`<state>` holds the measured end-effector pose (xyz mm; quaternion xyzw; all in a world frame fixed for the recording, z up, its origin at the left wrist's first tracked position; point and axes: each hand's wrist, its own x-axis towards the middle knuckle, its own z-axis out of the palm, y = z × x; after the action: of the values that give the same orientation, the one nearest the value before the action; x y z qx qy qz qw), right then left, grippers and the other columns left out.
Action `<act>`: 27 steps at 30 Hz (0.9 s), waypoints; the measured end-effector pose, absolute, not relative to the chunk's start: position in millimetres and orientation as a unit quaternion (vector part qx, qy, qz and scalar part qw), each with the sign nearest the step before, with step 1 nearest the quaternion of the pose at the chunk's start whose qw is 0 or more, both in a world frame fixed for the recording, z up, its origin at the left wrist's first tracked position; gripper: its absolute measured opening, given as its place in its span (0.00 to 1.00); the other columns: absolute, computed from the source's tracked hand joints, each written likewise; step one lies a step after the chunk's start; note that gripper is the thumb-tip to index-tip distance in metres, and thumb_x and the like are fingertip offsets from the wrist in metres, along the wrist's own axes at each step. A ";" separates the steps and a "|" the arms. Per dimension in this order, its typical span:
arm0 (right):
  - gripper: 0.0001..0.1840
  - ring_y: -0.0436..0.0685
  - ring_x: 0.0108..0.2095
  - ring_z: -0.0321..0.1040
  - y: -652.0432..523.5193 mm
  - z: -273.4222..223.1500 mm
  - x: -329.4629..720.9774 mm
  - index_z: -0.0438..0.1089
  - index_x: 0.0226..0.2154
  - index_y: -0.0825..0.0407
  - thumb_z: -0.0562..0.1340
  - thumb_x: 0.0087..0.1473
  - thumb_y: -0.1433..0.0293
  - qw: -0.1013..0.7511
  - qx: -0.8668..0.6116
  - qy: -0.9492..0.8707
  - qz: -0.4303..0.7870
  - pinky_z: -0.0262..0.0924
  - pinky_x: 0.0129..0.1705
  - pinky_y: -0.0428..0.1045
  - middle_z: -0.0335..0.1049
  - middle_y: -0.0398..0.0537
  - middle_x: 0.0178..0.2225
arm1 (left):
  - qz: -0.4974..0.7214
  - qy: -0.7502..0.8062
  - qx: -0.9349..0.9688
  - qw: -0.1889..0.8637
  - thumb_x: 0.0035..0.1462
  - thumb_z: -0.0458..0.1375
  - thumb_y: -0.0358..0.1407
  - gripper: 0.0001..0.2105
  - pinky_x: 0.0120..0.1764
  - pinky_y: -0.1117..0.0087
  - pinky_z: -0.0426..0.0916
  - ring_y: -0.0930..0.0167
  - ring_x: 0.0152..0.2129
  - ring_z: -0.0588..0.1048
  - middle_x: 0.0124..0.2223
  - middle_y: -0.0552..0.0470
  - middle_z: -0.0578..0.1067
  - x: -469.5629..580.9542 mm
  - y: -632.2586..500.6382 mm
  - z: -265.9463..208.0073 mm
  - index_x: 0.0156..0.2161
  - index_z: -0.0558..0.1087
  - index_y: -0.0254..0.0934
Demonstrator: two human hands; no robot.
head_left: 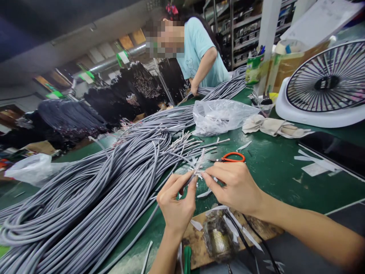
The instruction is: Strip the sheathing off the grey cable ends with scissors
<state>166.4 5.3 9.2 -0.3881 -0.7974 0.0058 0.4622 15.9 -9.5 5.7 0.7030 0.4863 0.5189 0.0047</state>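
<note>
Between thumb and forefinger, my left hand (177, 198) pinches the end of a grey cable, whose whitish stripped strands (200, 160) point up and away from me. My right hand (234, 186) is at the same spot, its thumb and forefinger closed on white wrapping at the base of the strands. The fingertips of both hands almost meet. Just beyond my right hand lie scissors (234, 156) with orange handles. A big heap of grey cables (114, 186) spreads over the green table to the left, several stripped ends pointing toward the middle.
A wooden board (196, 239) with a tape-wrapped metal block (219, 239) sits below my hands. Farther off are a clear plastic bag (222, 116), cloth gloves (273, 126), a white fan (313, 114) and a green can of pens (254, 68). A person in light blue (202, 49) handles cables across the table.
</note>
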 end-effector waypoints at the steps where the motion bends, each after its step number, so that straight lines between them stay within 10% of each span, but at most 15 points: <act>1: 0.15 0.48 0.21 0.61 5.2 9.3 166.4 0.69 0.22 0.55 0.53 0.55 0.71 0.460 -0.389 -0.798 -0.001 0.52 0.27 0.44 0.66 0.44 0.19 | 0.519 0.487 0.702 0.004 0.49 0.59 0.30 0.07 0.21 0.76 0.58 0.78 0.17 0.61 0.23 0.55 0.70 16.2 -9.3 5.7 0.35 0.76 0.37; 17: 0.10 0.47 0.21 0.61 -1.9 16.8 166.6 0.68 0.25 0.55 0.55 0.54 0.74 0.576 -0.332 -0.746 -0.034 0.53 0.25 0.44 0.67 0.44 0.20 | 0.415 0.512 0.751 0.040 0.50 0.56 0.30 0.06 0.22 0.74 0.58 0.75 0.18 0.65 0.21 0.54 0.69 25.5 -0.1 -13.2 0.30 0.77 0.36; 27: 0.14 0.49 0.21 0.61 11.0 4.3 164.3 0.68 0.23 0.55 0.53 0.56 0.71 0.456 -0.409 -0.787 -0.074 0.48 0.26 0.46 0.65 0.44 0.20 | 0.560 0.494 0.638 0.191 0.50 0.59 0.34 0.06 0.24 0.76 0.61 0.75 0.22 0.68 0.26 0.52 0.72 19.1 -0.3 -0.9 0.32 0.75 0.34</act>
<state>164.3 11.0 4.3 -0.4086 -0.7872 -0.0736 0.4561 19.1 -0.3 -0.9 0.6376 0.4935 0.5597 0.1913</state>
